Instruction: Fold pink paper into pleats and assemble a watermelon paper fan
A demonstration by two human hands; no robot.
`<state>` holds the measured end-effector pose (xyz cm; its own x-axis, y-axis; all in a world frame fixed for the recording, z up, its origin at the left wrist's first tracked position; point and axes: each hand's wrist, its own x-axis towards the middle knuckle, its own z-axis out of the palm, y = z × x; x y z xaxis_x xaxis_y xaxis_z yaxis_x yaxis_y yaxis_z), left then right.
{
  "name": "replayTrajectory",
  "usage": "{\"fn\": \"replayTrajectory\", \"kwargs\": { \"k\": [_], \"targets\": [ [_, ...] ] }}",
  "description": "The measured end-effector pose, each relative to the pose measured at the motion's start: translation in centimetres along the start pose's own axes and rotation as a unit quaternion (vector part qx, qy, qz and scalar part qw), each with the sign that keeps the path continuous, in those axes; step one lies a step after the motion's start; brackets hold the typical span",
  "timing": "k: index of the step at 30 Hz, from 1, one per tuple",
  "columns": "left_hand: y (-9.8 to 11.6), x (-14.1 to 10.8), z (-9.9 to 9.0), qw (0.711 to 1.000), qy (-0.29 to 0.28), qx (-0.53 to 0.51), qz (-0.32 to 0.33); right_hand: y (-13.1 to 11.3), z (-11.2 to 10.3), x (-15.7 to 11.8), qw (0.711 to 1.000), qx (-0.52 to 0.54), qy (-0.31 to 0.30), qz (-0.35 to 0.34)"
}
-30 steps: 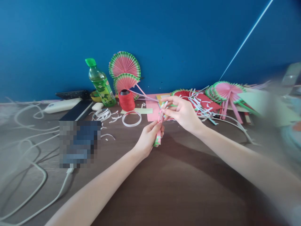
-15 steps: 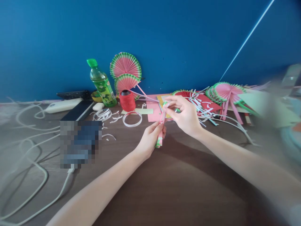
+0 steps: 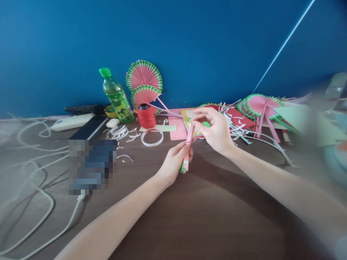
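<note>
My left hand (image 3: pixel 173 162) is closed round a narrow folded stack of pink paper (image 3: pixel 185 159) with green ends, held tilted above the table. Its lower green end sticks out below my thumb. At the upper end, my right hand (image 3: pixel 213 128) pinches the tip of the same stack between thumb and fingers. Anything small between those fingertips is too fine to make out. Behind my hands lie a pink paper sheet (image 3: pixel 175 131) and a yellow-edged sheet (image 3: pixel 186 115).
At the back stand a red thread spool (image 3: pixel 146 117), a green-capped bottle (image 3: pixel 117 99) and round pleated paper fans (image 3: pixel 144 75). More fans (image 3: pixel 261 104) and white paper strips (image 3: pixel 233 121) lie right. A white ring (image 3: pixel 152 143), a blurred-out phone (image 3: pixel 94 166) and cables (image 3: pixel 51 198) occupy the left.
The folded paper has turned slightly more upright, and its lower end has shifted a little right and down. My right hand still pinches at the top, its fingers slightly higher.
</note>
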<state>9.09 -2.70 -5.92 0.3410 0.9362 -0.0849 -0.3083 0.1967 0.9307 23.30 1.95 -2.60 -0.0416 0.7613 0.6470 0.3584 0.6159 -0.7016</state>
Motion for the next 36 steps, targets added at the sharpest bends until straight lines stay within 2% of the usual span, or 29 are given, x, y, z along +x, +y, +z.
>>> {"fn": "replayTrajectory", "kwargs": {
  "k": [20, 30, 36],
  "targets": [
    [-0.23, -0.02, -0.15, 0.999, -0.021, 0.045, 0.014, 0.36, 0.14, -0.07, 1.0, -0.007, -0.002, -0.014],
    [-0.19, -0.09, -0.26, 0.99, -0.03, 0.127, 0.055, 0.46, 0.31, -0.25, 0.999, -0.029, -0.005, -0.02],
    [-0.29, -0.18, -0.32, 0.984, -0.023, 0.162, 0.074, 0.45, 0.11, -0.04, 0.998, -0.053, 0.014, -0.043]
  ]
}}
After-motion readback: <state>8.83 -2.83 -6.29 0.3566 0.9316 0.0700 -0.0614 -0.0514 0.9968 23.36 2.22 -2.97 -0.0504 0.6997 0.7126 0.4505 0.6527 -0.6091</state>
